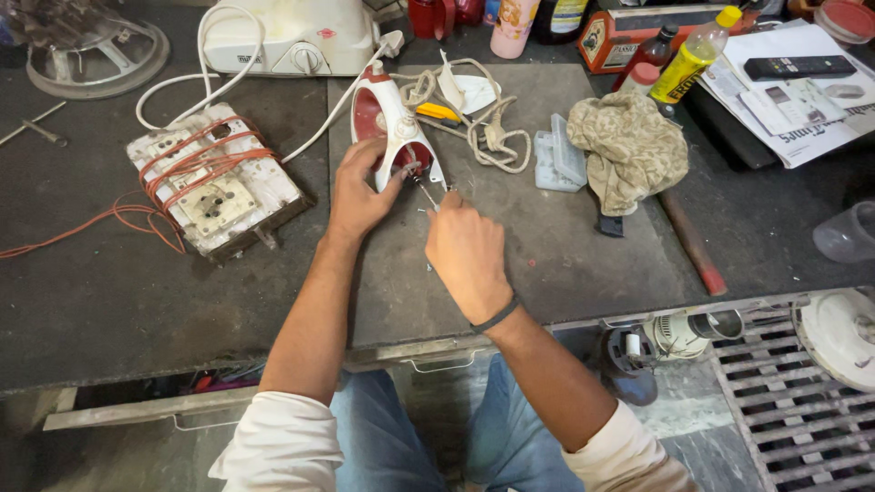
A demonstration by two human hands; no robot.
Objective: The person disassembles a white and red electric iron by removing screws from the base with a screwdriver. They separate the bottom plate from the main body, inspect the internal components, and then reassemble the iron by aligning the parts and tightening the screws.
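On the dark workbench (109,301), dead centre: red and white clothes iron (394,128) lying flat-ish, long axis running away from the body, nose pointing off toward the white appliance (292,36) at the back, heel end nearest. Left hand (357,193) wrapped round the heel from the left side, fingers curled and pressed onto the body, steadying it. Right hand (467,251) just below and right of the heel, closed in a fist around a thin tool handle, so pinching a screwdriver (425,189) whose metal shaft runs up and left into the iron's rear. So shaft and iron roughly in line, tip meeting the heel between the two hands, both about equally close, left actually touching.

Hard to make out: the exact spot where the tip lands, hidden partly by the left thumb and too small. Handle of the tool buried in the fist, so colour and shape unknown. Whether the tip sits in a screw, can't tell.

Around it: braided cord (497,137) coiled just behind the iron, small clear plastic box (558,153) to the right, crumpled tan rag (629,150) beyond that, yellow bottle (694,56) further back. Off to the left, well apart, a battered white block wound with orange wire (211,178). Right edge of the bench cut off by the frame.
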